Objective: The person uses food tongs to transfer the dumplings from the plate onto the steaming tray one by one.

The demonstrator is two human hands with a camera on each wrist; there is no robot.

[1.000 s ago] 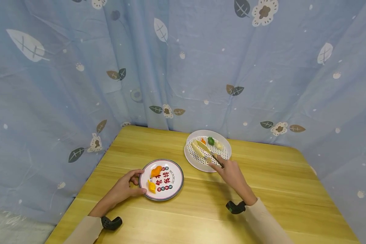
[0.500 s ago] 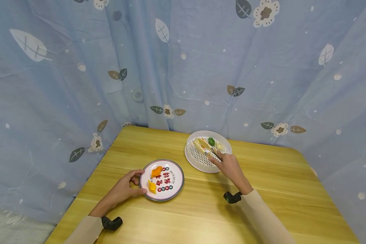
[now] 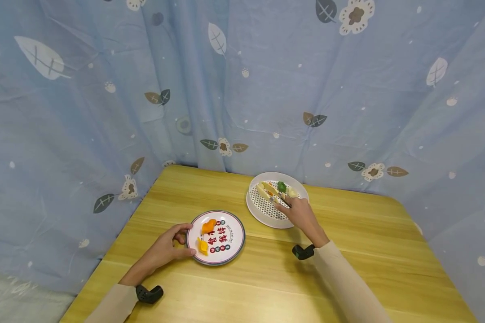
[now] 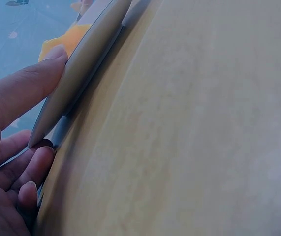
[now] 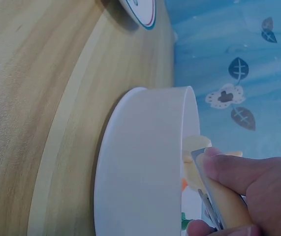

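Observation:
My left hand [image 3: 165, 247] grips the left rim of a white plate with red characters [image 3: 235, 237]; in the left wrist view its thumb lies over the plate edge [image 4: 83, 64], fingers curled at the underside. An orange piece [image 3: 208, 226] and a yellow piece [image 3: 202, 246] lie on the plate. My right hand [image 3: 304, 220] holds pale tongs [image 3: 262, 192] inside a round white basket [image 3: 252, 210]. Between the tongs' arms shows a small orange piece [image 3: 270, 190]; whether they grip it, I cannot tell. In the right wrist view, thumb and fingers pinch the tongs [image 5: 220, 196].
A green piece [image 3: 281, 186] and a pale piece [image 3: 293, 192] sit in the basket, right of the tongs. The basket's high side wall [image 5: 140, 167] stands on the wooden table [image 3: 347, 251]. A blue patterned curtain [image 3: 266, 89] hangs behind and beside the table.
My right hand has moved slightly up and left with the tongs, whose arms now stand around the orange piece in the basket. The left hand stays on the plate.

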